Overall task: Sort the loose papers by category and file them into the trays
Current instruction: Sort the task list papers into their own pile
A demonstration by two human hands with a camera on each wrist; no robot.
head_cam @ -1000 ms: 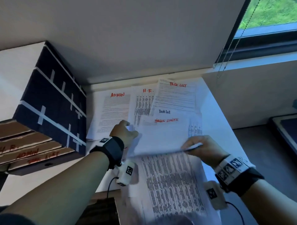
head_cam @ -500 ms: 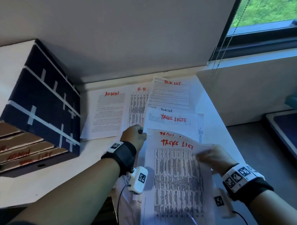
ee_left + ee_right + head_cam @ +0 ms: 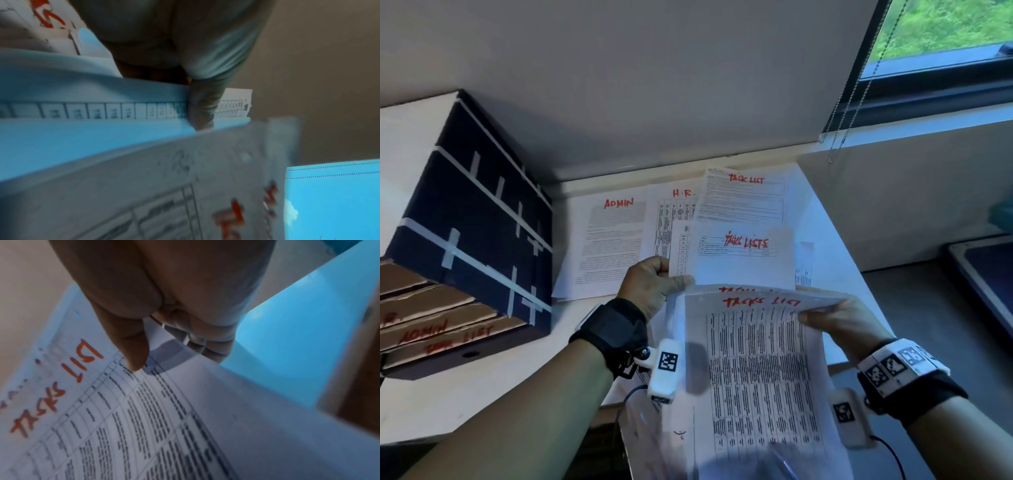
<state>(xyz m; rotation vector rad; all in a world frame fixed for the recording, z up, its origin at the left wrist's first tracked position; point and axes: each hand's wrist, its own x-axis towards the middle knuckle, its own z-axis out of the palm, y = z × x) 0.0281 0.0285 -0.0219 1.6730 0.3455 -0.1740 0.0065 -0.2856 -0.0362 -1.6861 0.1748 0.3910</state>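
Both hands pinching one sheet [image 3: 760, 370] by its top corners: left hand [image 3: 650, 286], right hand [image 3: 835, 320], above bench [image 3: 825, 219].

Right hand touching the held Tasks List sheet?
Touching. Right wrist view: right hand pinches the Tasks List sheet, thumb pressed on its printed face.

White sheets [image 3: 760, 370] w/ red headings & black tables; navy tray box [image 3: 479, 226] w/ white tape lines.
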